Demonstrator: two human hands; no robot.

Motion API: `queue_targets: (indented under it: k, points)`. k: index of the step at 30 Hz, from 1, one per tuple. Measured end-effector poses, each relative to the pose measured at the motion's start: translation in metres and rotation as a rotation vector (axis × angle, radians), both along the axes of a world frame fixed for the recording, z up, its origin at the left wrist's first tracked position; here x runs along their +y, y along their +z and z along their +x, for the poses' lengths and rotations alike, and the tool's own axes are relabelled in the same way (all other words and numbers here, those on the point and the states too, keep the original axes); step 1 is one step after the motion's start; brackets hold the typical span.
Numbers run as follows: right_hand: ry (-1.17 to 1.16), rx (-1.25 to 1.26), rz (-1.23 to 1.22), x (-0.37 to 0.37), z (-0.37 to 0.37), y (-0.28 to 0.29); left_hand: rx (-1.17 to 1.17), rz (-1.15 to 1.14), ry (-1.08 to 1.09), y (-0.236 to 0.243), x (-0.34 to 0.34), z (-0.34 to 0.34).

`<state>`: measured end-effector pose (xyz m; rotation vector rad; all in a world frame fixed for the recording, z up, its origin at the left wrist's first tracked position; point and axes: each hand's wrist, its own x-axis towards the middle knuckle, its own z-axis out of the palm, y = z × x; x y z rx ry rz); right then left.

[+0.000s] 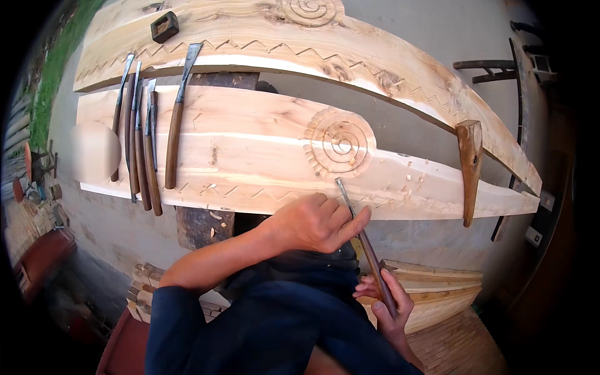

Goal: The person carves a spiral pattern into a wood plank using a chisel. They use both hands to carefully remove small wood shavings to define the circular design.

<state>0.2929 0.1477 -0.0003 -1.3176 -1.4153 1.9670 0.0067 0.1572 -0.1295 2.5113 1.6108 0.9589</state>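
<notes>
A long-handled carving chisel slants across the near edge of a pale carved board. Its metal tip rests at or just over the wood, below a carved spiral rosette with a notched rim. Closed around the chisel's shaft, close to the blade, is my left hand. Farther back, my right hand grips the butt end of the wooden handle. Wood chips lie around the tip and along the board's narrowing right part. A zigzag line is cut along the near edge, partly hidden by my left hand.
Several chisels lie across the board's left part. A wooden mallet lies across the narrow right end. Beyond is a second carved board, bearing a small dark square box. Stacked planks are at lower right.
</notes>
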Motion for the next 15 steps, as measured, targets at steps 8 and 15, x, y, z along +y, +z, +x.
queue_targets:
  k: [8,15]
  points:
    - [0.090,-0.230,-0.417,0.015,-0.026,0.012,0.040,0.058,-0.024,0.003,0.007,0.002]
    - [0.065,-0.285,-0.194,-0.001,-0.041,0.005,0.088,-0.031,0.058,-0.003,0.000,-0.006]
